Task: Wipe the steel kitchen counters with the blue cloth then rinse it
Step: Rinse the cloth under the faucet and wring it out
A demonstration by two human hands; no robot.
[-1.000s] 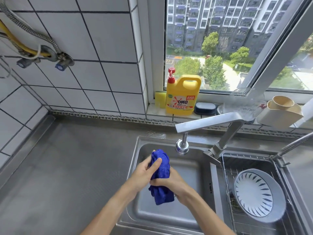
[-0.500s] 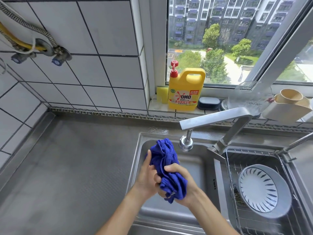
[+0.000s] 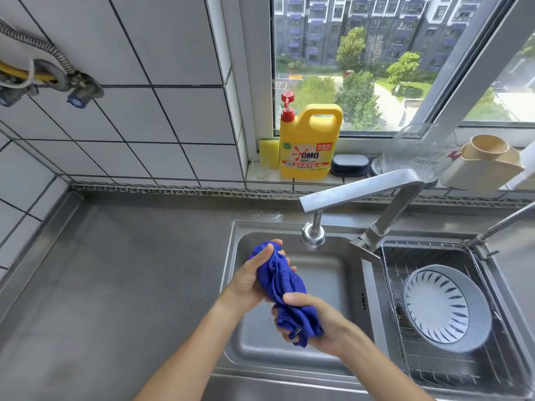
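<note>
The blue cloth (image 3: 285, 287) is bunched into a thick roll above the left sink basin (image 3: 327, 273). My left hand (image 3: 252, 277) grips its upper end, thumb over the top. My right hand (image 3: 315, 325) grips the lower end, fingers curled under the folds. The roll slants from upper left to lower right. The steel faucet (image 3: 359, 192) reaches over the basin, its nozzle (image 3: 312, 235) just right of the cloth's top. I see no water running from it. The steel counter (image 3: 115, 285) stretches to the left of the sink.
A wire rack (image 3: 477, 369) in the right basin holds a grey striped bowl (image 3: 445, 306). On the window sill stand a yellow detergent jug (image 3: 308, 143), a yellow sponge (image 3: 267, 151), a dark soap case (image 3: 350, 164) and a beige holder (image 3: 483, 166). Valves and hoses (image 3: 58, 79) hang on the tiled wall.
Both hands have shifted along the cloth: the left hand now sits higher on its top end, the right has slid lower, and the roll is stretched longer between them.
</note>
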